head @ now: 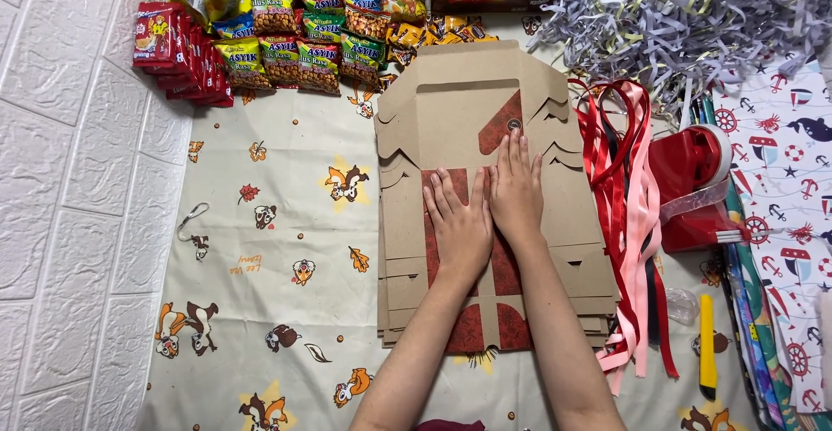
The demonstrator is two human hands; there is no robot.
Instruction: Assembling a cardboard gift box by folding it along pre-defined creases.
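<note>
Cardboard box blank (485, 136), brown with a red patterned inside, lies flat on top of a stack of the same blanks in the middle of the squirrel-print cloth (286, 223). I see my 2 hands side by side on it, left hand (460, 223) and right hand (516, 190), fingers spread and palms pressed down, likely to flatten a fold. Ribbons (628, 214) and a red tape dispenser (693, 188) sit just right, within reach; snack packets (295, 41) lie beyond.
</note>
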